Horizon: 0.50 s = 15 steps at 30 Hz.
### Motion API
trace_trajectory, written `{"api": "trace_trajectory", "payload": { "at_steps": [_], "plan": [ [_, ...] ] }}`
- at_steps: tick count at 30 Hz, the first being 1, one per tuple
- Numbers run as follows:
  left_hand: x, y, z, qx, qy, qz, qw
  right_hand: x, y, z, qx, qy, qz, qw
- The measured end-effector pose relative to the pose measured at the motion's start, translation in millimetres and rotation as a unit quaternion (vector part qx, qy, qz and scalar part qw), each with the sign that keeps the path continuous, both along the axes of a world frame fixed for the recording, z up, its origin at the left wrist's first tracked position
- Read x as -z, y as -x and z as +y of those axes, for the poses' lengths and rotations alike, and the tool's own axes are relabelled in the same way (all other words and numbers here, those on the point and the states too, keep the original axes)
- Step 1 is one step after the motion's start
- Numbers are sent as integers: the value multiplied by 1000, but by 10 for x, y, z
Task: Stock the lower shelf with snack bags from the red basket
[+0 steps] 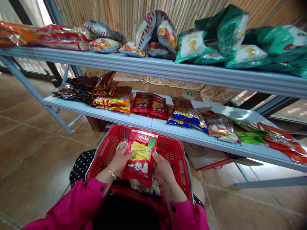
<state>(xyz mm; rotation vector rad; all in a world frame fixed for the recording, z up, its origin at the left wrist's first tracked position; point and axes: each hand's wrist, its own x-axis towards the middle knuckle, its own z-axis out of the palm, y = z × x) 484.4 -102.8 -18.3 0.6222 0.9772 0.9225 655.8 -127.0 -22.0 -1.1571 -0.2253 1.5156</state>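
A red snack bag [141, 156] with yellow sticks pictured on its front is held upright between both hands. My left hand [120, 161], with a gold bracelet at the wrist, grips its left edge, thumb on the front. On the right edge, my right hand [163, 169] holds the same bag with the thumb at the front. Beneath them is a red plastic basket [177, 155] on my lap, and other snack bags [141, 186] show inside it, partly hidden by the held bag and my hands.
Ahead, the lower shelf [141, 120] bears snack bags, including two red bags [158, 106] like the held one. Above runs an upper shelf [107, 59] with larger bags. A cardboard box [203, 158] lies under the lower shelf at the right.
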Motion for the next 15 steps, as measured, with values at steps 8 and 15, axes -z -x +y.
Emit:
{"api": "trace_trajectory", "payload": {
  "at_steps": [8,15],
  "plan": [
    [-1,-18,14,-30,11,-9,999,-38,-31,-27,-37,4,-27,999],
    [-79,5,38,-57,7,-33,998,39,-8,-60,-51,-14,-62,997]
  ]
}}
